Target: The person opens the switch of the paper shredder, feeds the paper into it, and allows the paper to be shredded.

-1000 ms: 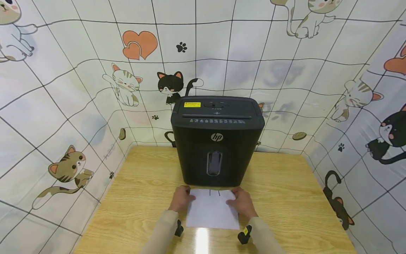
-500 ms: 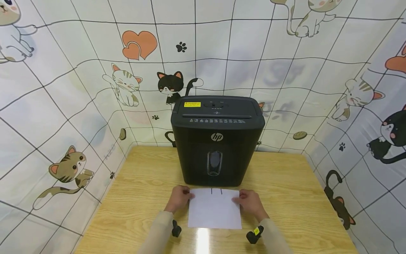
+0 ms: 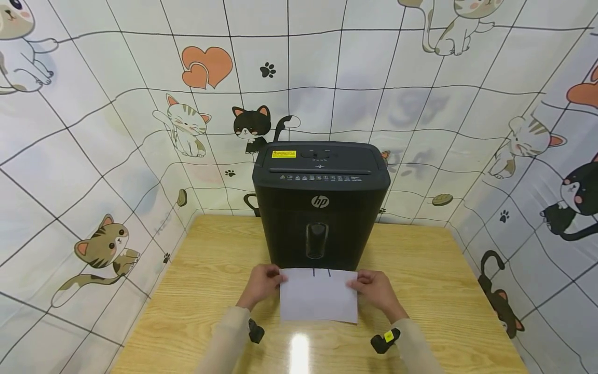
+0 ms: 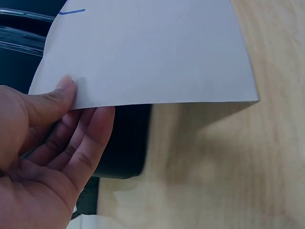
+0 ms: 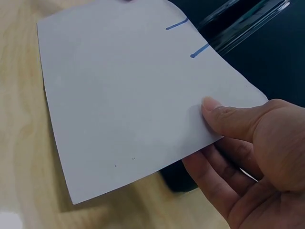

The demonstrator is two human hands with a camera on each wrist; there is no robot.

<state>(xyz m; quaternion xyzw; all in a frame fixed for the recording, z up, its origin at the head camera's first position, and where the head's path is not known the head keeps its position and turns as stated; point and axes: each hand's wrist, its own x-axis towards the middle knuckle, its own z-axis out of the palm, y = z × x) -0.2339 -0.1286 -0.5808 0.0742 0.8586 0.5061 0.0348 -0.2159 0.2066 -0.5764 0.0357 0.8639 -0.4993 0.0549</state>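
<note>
A white sheet of paper (image 3: 319, 297) is stretched between my two hands, just in front of the black HP paper shredder (image 3: 289, 223). Two short blue pen lines (image 5: 200, 50) mark its far edge. My left hand (image 3: 262, 283) pinches the paper's left side near the far corner, thumb on top and fingers underneath. On the opposite side my right hand (image 3: 374, 292) pinches it the same way. Both wrist views show the near part of the sheet raised off the wood, with a shadow below. The far edge overlaps the shredder's lower front in the head view.
The shredder stands at the back middle of a wooden table (image 3: 420, 270), its feed slot (image 3: 320, 171) on top. A cat-printed curtain (image 3: 355, 67) encloses the back and both sides. Small black wrist cameras (image 3: 256, 331) hang by both cuffs.
The paper has risen off the table and moved slightly forward and right. Both hands have spread outward a little, the right one shifting its grip farther to the side.
</note>
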